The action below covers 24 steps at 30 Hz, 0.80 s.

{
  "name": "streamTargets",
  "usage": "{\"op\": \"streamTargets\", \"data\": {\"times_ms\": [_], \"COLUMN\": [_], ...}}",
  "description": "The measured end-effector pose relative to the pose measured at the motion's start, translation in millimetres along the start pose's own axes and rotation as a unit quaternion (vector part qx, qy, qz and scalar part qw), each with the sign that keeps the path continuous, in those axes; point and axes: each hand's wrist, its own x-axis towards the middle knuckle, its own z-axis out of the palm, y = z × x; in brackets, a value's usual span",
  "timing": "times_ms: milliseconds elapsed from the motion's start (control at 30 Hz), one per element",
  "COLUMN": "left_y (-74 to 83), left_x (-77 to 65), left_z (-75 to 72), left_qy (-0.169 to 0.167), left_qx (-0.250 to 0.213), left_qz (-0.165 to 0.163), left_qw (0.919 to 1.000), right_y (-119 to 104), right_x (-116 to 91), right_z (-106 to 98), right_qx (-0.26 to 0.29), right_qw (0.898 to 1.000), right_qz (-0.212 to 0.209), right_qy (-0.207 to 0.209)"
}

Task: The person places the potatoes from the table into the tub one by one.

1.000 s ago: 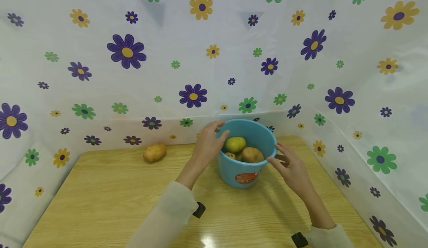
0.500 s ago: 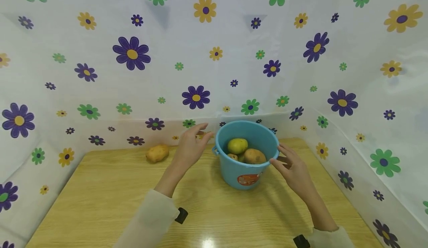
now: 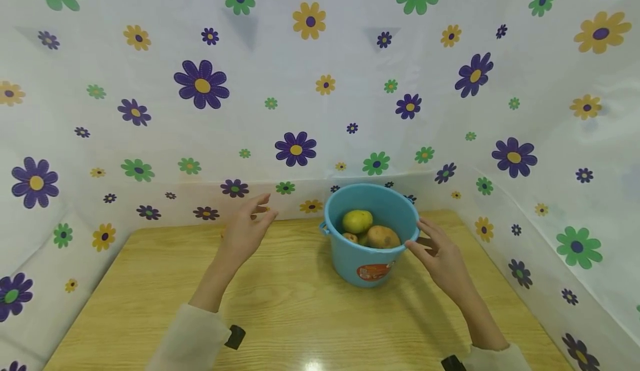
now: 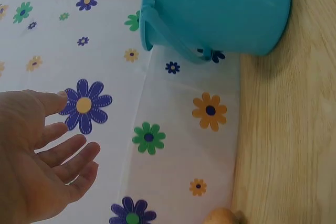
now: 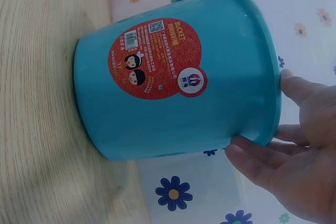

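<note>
A light-blue bucket (image 3: 350, 260) stands upright on the wooden table, holding several potatoes; a yellow-green one (image 3: 357, 221) and a larger tan one (image 3: 383, 237) show best. My right hand (image 3: 442, 260) grips the bucket at its right rim; in the right wrist view the thumb is on the rim and the fingers lie against the outer wall. Left of the bucket, my left hand (image 3: 245, 232) is in the air with loosely bent fingers and nothing in it. A loose potato (image 4: 221, 216) lies on the table, mostly hidden behind that hand in the head view.
The wooden table (image 3: 290, 315) runs back to a white flower-printed sheet (image 3: 320, 132), which also rises on both sides. The bucket's handle (image 4: 176, 43) hangs down along its left side. A red label (image 5: 157, 59) is stuck on the bucket's front.
My left hand has let go of the bucket's left rim and moved left, over to the loose potato, covering most of it in the head view. The right hand has kept its place at the rim.
</note>
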Motion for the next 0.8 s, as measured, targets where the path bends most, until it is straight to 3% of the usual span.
{"op": "streamTargets", "data": {"times_ms": [300,467,800], "left_y": [-32.8,-50.6,-92.6], "left_x": [-13.2,-16.5,-17.8], "left_z": [-26.6,-37.5,-52.5], "left_qy": [0.022,0.030,0.033], "left_qx": [0.033,0.029,0.064], "left_qz": [-0.010,-0.019,-0.028], "left_qw": [0.9991,0.9989,0.9970], "right_y": [1.7,2.2,1.4], "right_x": [-1.2,-1.7,-1.6], "right_z": [1.1,0.5,0.4], "right_qx": [-0.002,-0.007,-0.016], "right_qw": [1.000,1.000,1.000], "right_qz": [-0.003,-0.002,-0.003], "right_qy": [0.002,0.003,0.006]}}
